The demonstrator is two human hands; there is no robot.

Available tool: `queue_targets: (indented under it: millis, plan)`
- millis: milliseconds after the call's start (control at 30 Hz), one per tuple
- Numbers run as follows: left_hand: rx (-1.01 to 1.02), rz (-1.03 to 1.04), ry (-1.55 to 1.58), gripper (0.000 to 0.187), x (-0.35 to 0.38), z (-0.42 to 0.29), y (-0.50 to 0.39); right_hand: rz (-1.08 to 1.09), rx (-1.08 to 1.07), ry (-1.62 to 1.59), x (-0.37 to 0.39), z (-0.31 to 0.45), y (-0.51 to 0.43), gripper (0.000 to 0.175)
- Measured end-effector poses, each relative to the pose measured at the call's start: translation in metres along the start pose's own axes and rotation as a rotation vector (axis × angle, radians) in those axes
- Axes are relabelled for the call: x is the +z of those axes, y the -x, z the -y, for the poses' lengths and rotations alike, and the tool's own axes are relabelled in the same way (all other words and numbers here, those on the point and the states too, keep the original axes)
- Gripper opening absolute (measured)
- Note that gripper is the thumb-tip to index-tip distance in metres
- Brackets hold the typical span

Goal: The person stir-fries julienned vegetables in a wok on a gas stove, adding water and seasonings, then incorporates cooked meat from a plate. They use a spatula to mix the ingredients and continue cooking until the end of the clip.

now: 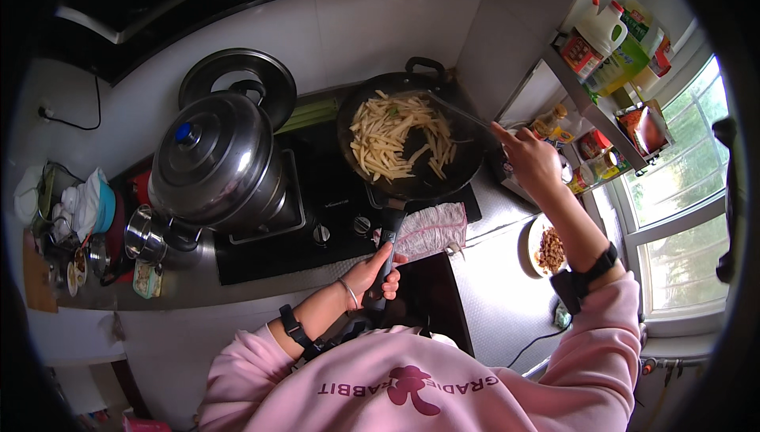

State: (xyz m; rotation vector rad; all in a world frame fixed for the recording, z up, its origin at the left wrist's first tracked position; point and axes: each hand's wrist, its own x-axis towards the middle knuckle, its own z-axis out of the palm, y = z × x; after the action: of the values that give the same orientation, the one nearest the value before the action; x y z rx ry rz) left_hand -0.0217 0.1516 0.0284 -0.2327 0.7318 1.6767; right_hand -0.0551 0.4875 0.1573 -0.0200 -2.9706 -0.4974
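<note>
A dark wok (466, 165) rests on the right burner of a black gas hob (338, 209). Pale strips, likely cut potato (380, 141), lie heaped in it, with a bit of green among them. My left hand (374, 275) is wrapped around the wok's long black handle (387, 254), thumb on top. In my right hand (534, 159), to the right of the wok, is a metal spatula (460, 113). Its shaft slants down into the wok; its blade is partly hidden by the strips.
Left of the wok stands a large lidded steel pot (214, 159), a pan lid (273, 73) behind it. A cloth (430, 227) lies by the hob's front edge. A bowl of brown food (549, 251) sits under my right forearm. Bottles fill a rack (594, 99) at right.
</note>
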Motion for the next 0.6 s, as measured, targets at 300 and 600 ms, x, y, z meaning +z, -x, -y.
queue_targets:
  millis: [300,600]
  plan:
    - [-0.005,0.014,0.011,0.048,-0.002,0.0,-0.001,0.299,-0.268,0.152,-0.022,-0.004,0.013,0.065]
    - [-0.01,0.028,0.01,0.048,-0.003,0.0,-0.001,-0.183,-0.744,0.012,-0.081,0.0,-0.035,0.069]
